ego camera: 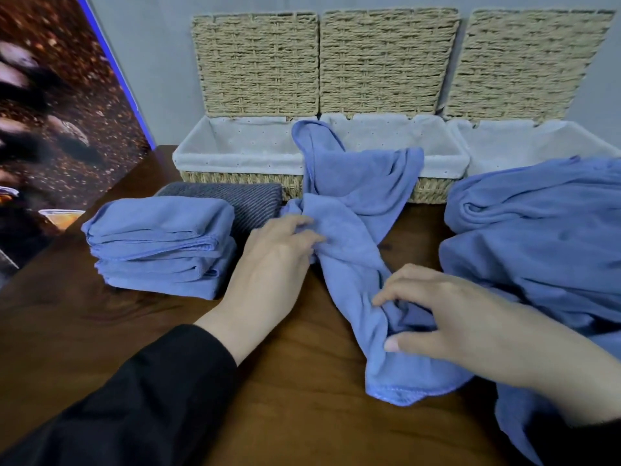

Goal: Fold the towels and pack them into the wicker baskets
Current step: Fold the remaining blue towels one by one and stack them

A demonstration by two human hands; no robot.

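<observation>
Towel [356, 183] overhangs middle basket [437, 163] — crumpled.

No readable text, label, brand, number or sign anywhere in view. Towels, baskets, table: all unmarked. Poster [50, 112] at 9 o'clock: picture only, no lettering legible.
</observation>
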